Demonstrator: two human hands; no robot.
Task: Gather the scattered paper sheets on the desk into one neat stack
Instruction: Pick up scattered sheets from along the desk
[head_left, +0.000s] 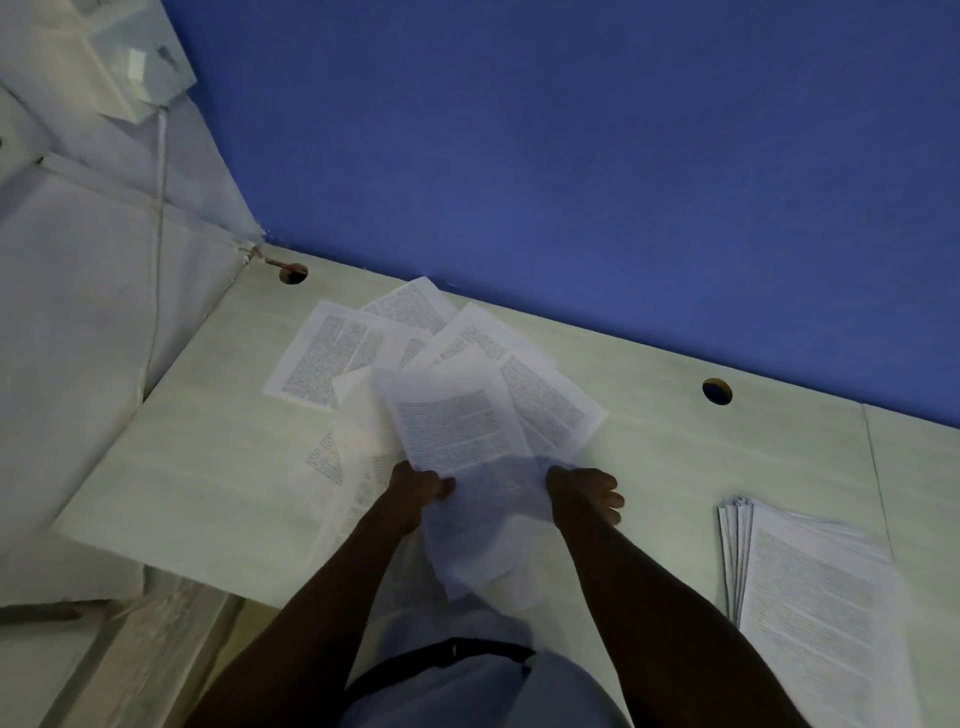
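Note:
Several printed paper sheets (332, 353) lie fanned and overlapping on the pale desk (208, 467), near its back left. A blurred sheet (457, 436) is lifted off the desk in front of them. My left hand (415, 488) pinches this sheet's left edge. My right hand (587, 493) grips its right edge, fingers curled. More sheets (332, 457) lie under and left of the held one. A stack of sheets (810, 597) rests on the desk at the right, edges slightly fanned.
A blue wall (571, 156) runs along the desk's back. Two round cable holes (293, 274) (717, 391) are cut near the back edge. A white partition with a thin cable (156, 260) borders the desk's left side.

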